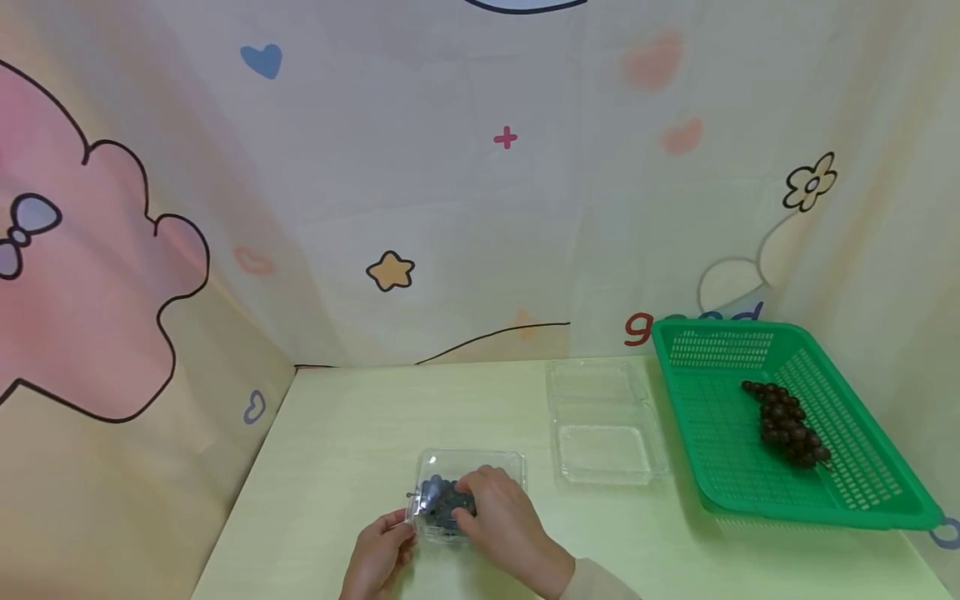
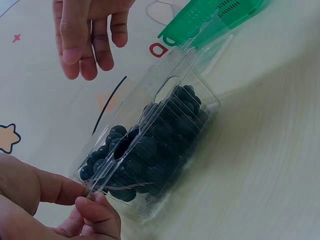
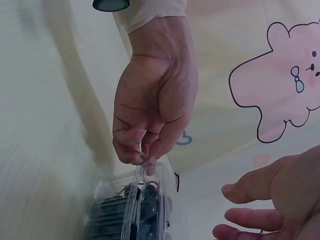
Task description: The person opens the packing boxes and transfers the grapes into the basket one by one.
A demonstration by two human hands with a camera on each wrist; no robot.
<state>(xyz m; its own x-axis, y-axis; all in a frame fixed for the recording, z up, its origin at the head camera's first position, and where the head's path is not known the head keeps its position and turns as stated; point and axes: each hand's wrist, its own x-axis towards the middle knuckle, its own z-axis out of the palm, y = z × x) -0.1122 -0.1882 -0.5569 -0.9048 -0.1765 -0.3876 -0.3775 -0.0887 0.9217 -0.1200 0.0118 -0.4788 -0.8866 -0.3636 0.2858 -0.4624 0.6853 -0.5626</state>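
A clear plastic clamshell box (image 1: 472, 460) stands near the front of the table, its lid lying over a bunch of dark grapes (image 2: 170, 125). My left hand (image 1: 381, 550) pinches the rim at the box's left corner between thumb and fingers, as the left wrist view (image 2: 60, 205) also shows. A thin stem (image 1: 411, 495) sticks out near that corner. Over the right part of the box hovers my right hand (image 1: 504, 517), overlapping the grapes in the head view. Its fingers (image 2: 87, 62) hang loosely bent, apart from the lid in the left wrist view.
To the right lies a second clear clamshell box (image 1: 607, 454), unfolded. Beyond it, a green plastic basket (image 1: 720, 492) at the table's right side contains a bunch of dark red grapes (image 1: 787, 429). A printed curtain (image 1: 450, 183) hangs behind the table.
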